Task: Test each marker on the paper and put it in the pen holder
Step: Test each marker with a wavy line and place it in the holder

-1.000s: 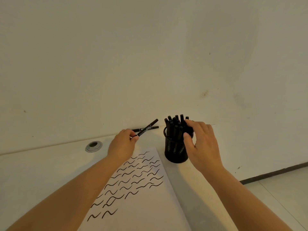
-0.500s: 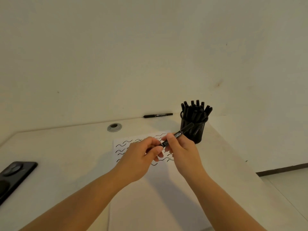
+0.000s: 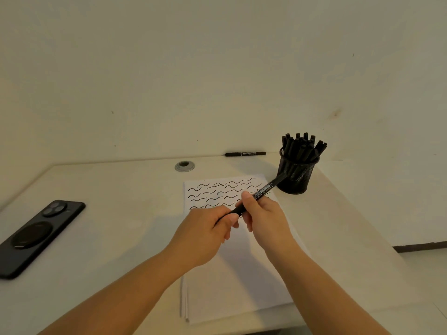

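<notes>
Both hands hold one black marker over the paper.

Head view: the right hand (image 3: 263, 218) grips the marker (image 3: 262, 191) by its barrel, the left hand (image 3: 205, 228) pinches its near end. The paper (image 3: 242, 274) lies mid-desk; the pen holder (image 3: 296, 174), full of markers, stands near the desk's (image 3: 108, 213) far right corner, a spare marker (image 3: 244, 154) along the far edge, a phone (image 3: 38, 235) at the left edge.

Both hands (image 3: 242, 223) on 1 black marker (image 3: 262, 191) above paper (image 3: 232, 274).
</notes>
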Action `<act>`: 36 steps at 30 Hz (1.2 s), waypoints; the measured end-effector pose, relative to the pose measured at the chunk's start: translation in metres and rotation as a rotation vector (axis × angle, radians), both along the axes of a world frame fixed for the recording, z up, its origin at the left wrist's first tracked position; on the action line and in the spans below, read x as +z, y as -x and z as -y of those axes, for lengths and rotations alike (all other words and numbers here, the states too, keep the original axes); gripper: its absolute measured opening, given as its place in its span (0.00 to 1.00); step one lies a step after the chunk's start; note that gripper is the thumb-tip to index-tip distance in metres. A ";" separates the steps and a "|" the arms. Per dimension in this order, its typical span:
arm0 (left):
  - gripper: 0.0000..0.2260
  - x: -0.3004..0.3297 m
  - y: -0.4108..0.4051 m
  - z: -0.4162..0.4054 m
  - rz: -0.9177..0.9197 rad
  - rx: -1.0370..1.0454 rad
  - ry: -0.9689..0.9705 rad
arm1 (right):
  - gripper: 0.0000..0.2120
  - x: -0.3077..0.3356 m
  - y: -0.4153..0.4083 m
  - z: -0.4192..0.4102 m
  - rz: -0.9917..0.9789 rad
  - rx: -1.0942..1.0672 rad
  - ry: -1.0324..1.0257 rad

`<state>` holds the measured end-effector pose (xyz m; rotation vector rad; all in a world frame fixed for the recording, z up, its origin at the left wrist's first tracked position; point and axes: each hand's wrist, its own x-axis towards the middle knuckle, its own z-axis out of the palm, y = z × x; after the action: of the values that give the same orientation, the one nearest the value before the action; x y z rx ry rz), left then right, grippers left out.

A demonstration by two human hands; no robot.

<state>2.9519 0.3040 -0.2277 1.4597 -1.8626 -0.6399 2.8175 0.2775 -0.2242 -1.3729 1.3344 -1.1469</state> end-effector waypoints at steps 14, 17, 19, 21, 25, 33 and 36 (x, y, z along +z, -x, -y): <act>0.15 -0.017 -0.041 0.000 -0.194 0.047 -0.230 | 0.13 -0.017 0.036 0.024 -0.039 -0.218 0.011; 0.13 -0.026 -0.040 0.005 -0.243 0.120 -0.086 | 0.07 -0.024 0.029 0.020 -0.088 -0.087 0.056; 0.12 -0.029 -0.042 0.009 -0.196 0.144 -0.031 | 0.05 -0.022 0.026 0.023 -0.022 -0.022 0.079; 0.11 -0.032 -0.045 0.014 -0.050 0.147 0.010 | 0.05 -0.020 0.024 0.027 0.033 0.052 0.092; 0.10 -0.039 -0.053 0.021 0.143 0.180 0.082 | 0.06 -0.033 0.020 0.028 0.057 0.046 0.077; 0.09 -0.041 -0.062 0.020 0.130 0.183 0.070 | 0.06 -0.047 0.019 0.023 -0.046 0.110 0.105; 0.09 -0.042 -0.060 0.019 0.128 0.179 0.068 | 0.06 -0.045 0.018 0.020 -0.122 0.201 0.125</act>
<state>3.0121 0.2850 -0.2700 1.6329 -1.8044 -0.4014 2.7998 0.2571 -0.2692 -1.6503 1.1929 -1.0385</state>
